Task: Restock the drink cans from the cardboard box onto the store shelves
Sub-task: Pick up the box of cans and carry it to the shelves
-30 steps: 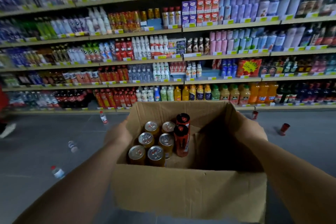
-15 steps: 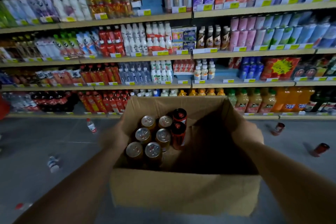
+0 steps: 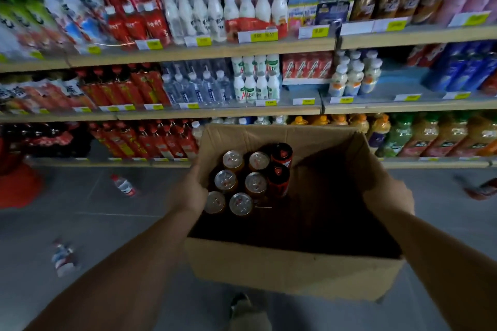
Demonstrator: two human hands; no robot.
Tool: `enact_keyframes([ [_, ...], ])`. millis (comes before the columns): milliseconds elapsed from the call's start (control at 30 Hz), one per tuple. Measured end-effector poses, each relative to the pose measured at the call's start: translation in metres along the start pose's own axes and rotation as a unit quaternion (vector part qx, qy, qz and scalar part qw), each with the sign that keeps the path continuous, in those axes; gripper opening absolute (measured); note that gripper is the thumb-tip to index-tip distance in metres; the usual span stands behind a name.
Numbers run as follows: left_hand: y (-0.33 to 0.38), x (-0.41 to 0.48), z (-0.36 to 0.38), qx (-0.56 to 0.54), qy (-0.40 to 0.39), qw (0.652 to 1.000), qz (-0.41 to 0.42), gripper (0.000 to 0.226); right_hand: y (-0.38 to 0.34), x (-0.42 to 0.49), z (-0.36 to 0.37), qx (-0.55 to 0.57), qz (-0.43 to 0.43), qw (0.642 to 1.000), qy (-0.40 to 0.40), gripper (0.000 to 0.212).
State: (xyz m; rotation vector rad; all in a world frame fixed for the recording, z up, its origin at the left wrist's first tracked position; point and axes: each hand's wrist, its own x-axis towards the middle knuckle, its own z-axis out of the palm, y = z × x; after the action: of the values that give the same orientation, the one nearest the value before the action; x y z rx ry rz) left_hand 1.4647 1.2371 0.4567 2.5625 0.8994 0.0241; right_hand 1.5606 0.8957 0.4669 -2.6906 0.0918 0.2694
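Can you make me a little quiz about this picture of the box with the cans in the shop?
1. True or false: both hands, left hand and right hand, hold the cardboard box.
2. How many gold-topped cans stand in the box?
3. Which lies on the floor? A) a bottle B) a basket C) a broom

Key: 1 true. 2 six. 3 A.

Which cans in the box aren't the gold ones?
The two red-and-black cans, one behind the other at the right edge of the cluster in the cardboard box. They stand taller than the six gold cans, which have silver tops and sit in two columns.
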Motion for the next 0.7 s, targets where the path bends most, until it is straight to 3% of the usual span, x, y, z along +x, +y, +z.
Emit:
enact_keyframes([
  [333,-0.03,0.171,0.172,0.026,-0.026,0.999,-0.022,0.078,-0.001,0.173,0.162,-0.013,0.005,1.0,0.007,0.068],
  [700,-0.106,0.269,0.37,0.017,-0.041,0.999,-0.018,0.075,0.052,0.287,0.356,-0.045,0.029,0.998,-0.017,0.065],
])
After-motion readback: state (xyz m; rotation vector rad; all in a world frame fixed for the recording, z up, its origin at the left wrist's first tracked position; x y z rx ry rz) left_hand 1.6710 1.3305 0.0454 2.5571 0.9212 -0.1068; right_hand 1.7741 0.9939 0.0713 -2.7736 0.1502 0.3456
